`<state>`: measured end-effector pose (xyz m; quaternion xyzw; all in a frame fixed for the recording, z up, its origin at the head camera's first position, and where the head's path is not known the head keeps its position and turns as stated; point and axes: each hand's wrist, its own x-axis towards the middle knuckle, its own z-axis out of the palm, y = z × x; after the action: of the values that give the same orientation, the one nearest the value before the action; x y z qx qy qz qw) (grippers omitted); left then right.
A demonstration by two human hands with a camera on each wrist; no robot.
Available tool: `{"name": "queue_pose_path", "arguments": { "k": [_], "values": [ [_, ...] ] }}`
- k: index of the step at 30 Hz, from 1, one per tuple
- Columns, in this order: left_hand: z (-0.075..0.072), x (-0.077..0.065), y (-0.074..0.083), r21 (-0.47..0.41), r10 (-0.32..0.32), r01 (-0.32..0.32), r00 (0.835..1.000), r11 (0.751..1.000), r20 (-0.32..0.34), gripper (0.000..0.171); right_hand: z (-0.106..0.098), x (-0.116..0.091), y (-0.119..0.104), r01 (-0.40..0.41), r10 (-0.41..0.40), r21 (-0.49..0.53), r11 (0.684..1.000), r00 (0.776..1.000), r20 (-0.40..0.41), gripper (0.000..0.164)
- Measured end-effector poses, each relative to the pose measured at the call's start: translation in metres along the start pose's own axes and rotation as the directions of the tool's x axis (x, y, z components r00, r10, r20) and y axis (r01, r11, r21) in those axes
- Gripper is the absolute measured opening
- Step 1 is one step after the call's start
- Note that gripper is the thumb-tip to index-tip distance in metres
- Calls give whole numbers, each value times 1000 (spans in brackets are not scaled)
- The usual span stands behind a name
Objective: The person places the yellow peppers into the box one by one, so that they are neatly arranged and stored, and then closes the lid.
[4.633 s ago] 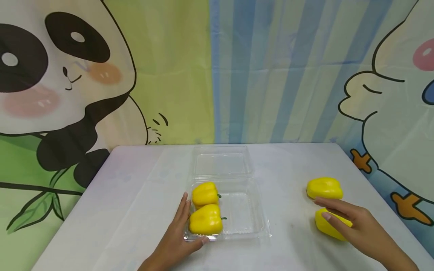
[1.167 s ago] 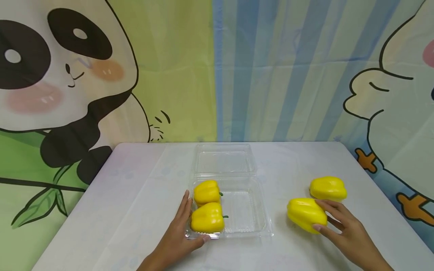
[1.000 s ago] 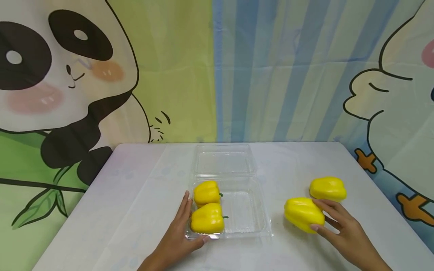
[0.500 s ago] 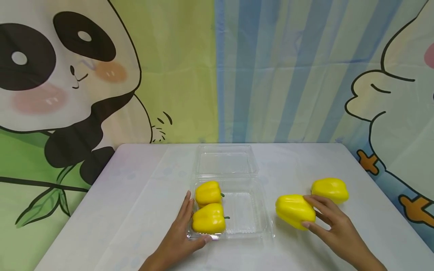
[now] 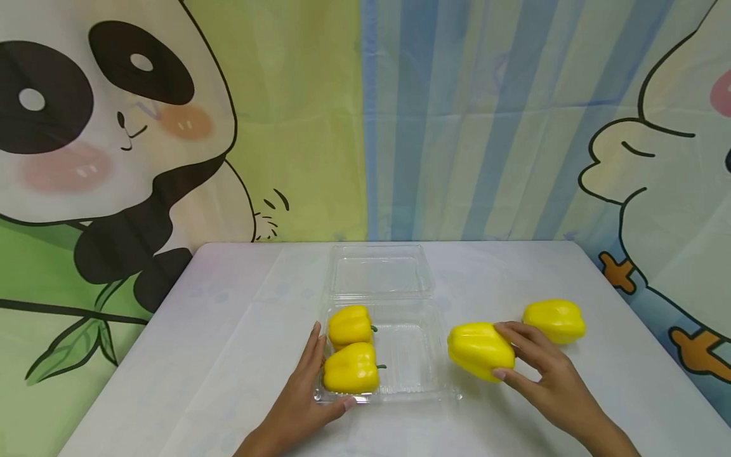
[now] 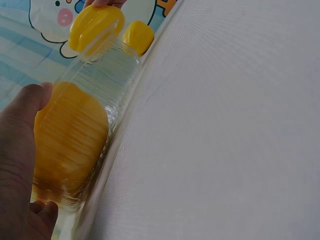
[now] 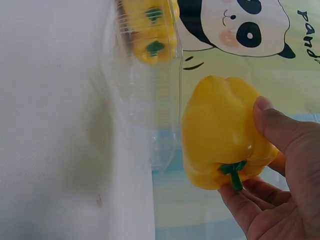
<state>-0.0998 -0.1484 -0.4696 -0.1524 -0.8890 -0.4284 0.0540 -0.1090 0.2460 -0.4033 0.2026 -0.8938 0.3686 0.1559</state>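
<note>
My right hand [image 5: 548, 374] pinches a yellow bell pepper [image 5: 480, 350] between thumb and fingers at its stem end, raised just right of the clear plastic clamshell box [image 5: 411, 397]. The held pepper's green stem [image 7: 235, 177] shows in the right wrist view. Two more yellow bell peppers, the back one [image 5: 349, 325] and the front one [image 5: 351, 368], lie side by side along the left of the box, stems to the right. My left hand [image 5: 299, 393] rests against the box's front left corner, fingers straight along the left side and thumb at the front rim.
Another yellow bell pepper [image 5: 554, 320] lies on the white table [image 5: 228, 355] at the right, behind my right hand. The box's lid [image 5: 379, 276] lies folded back toward the far edge. A printed curtain [image 5: 302, 127] hangs behind the table.
My right hand has taken hold of the nearer pepper on the right, lifted it and carried it left toward the box. The left hand has stayed at the box corner.
</note>
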Motion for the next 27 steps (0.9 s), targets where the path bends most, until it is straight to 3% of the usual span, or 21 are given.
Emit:
{"name": "queue_pose_path", "arguments": {
  "k": [15,27],
  "values": [
    [1,0,0,-5,7,-7,1000,1000,-6,110,12,9,-6,75,-74,-44,996,997,22,67],
    [2,0,-1,8,-1,1,1000,1000,-5,111,16,14,-13,99,-100,13,995,994,43,66]
  ]
}}
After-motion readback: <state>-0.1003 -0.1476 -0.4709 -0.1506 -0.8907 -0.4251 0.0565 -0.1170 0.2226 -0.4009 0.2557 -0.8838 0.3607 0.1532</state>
